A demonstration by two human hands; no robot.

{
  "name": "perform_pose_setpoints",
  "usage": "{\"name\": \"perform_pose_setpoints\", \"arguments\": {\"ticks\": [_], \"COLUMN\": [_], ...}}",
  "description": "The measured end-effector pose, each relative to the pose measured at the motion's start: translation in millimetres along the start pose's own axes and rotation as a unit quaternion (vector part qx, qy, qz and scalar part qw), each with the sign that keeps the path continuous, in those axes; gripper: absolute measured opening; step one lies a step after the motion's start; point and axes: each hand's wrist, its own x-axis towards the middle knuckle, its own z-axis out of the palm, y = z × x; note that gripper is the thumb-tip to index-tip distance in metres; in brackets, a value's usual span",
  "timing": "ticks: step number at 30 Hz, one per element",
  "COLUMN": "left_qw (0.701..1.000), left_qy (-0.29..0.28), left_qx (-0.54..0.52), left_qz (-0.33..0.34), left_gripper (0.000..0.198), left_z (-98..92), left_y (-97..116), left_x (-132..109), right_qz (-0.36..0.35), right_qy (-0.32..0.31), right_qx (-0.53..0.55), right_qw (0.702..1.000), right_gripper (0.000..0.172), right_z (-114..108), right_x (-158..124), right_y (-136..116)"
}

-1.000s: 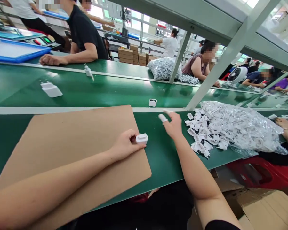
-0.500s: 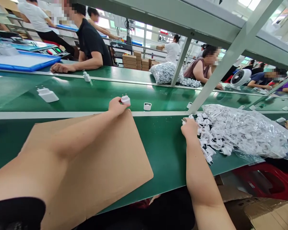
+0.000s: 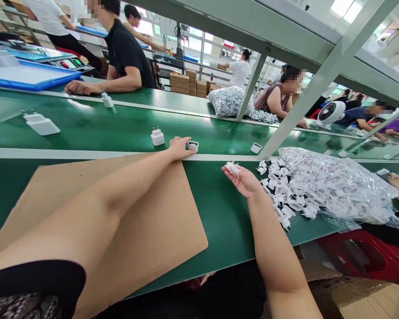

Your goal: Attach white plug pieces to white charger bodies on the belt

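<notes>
My left hand [image 3: 179,148] reaches over the belt with its thumb and finger around a white charger housing [image 3: 193,146], whose open end faces up without prongs. Just left of that hand stands a white charger [image 3: 158,137] with two prongs pointing up. My right hand [image 3: 242,179] is palm up, fingers curled around a few white plug heads [image 3: 232,168]; their exact number is hard to make out. To its right lies a loose pile of plug heads [image 3: 282,190], spilling from a clear plastic bag [image 3: 346,190].
A cardboard sheet [image 3: 146,221] lies under my left arm. More chargers [image 3: 41,124] and a bare housing [image 3: 256,148] sit on the green belt [image 3: 126,128]. A slanted metal post [image 3: 295,97] rises beside the bag. Across the belt, a person in black [image 3: 128,57] rests a forearm.
My left hand has let go of the pronged charger and moved right to the bare housing. My right hand has come left from the pile with plug heads. Things on the belt have shifted left.
</notes>
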Motion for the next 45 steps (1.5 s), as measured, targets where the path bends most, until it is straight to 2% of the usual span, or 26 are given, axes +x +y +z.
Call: {"name": "perform_pose_setpoints", "arguments": {"ticks": [2,4,6,9,12,14,16,18,20,22,29,33,36,41,45], "left_qw": [1.000,0.999,0.996,0.983,0.975,0.972,0.965,0.957,0.953,0.951,0.948,0.948,0.949,0.952,0.960], "left_qy": [0.008,0.037,0.051,0.020,-0.003,-0.003,-0.008,-0.013,-0.015,-0.017,-0.010,-0.013,-0.017,-0.021,-0.019], "left_qx": [-0.003,-0.016,-0.052,-0.123,-0.165,-0.183,-0.209,-0.233,-0.244,-0.247,-0.261,-0.268,-0.268,-0.266,-0.252], "left_qz": [-0.010,0.007,0.052,0.134,0.146,0.147,0.160,0.171,0.180,0.185,0.180,0.170,0.167,0.149,0.123], "left_gripper": [0.056,0.045,0.040,0.039,0.035,0.034,0.037,0.036,0.033,0.032,0.032,0.031,0.030,0.035,0.040], "left_z": [0.8,-2.4,-6.7,-9.6,-6.1,-2.1,1.4,3.9,5.5,6.3,8.8,9.5,8.9,10.1,8.6], "left_y": [9,17,25,33,33,29,24,20,19,20,20,19,19,20,22], "left_x": [0,-14,-42,-102,-151,-166,-168,-165,-161,-159,-161,-161,-161,-160,-163], "right_qz": [0.006,-0.014,-0.066,-0.148,-0.178,-0.190,-0.230,-0.292,-0.338,-0.358,-0.377,-0.362,-0.341,-0.328,-0.324], "right_qy": [-0.001,0.020,0.052,0.065,0.033,0.009,-0.004,-0.010,-0.018,-0.030,-0.067,-0.052,-0.040,-0.032,-0.016], "right_qx": [-0.022,-0.063,-0.115,-0.171,-0.213,-0.262,-0.328,-0.395,-0.449,-0.487,-0.557,-0.608,-0.632,-0.610,-0.605], "right_qw": [1.000,0.998,0.990,0.972,0.960,0.946,0.916,0.871,0.827,0.796,0.737,0.705,0.695,0.721,0.727], "right_gripper": [0.015,0.024,0.035,0.046,0.048,0.043,0.034,0.026,0.023,0.023,0.024,0.018,0.020,0.027,0.035], "right_z": [0,1,3,11,24,33,42,50,58,64,68,70,72,72,73], "right_x": [0,1,2,2,-4,-10,-17,-23,-27,-30,-26,-22,-20,-20,-24], "right_y": [3,6,11,18,27,35,41,46,48,48,44,41,41,45,49]}}
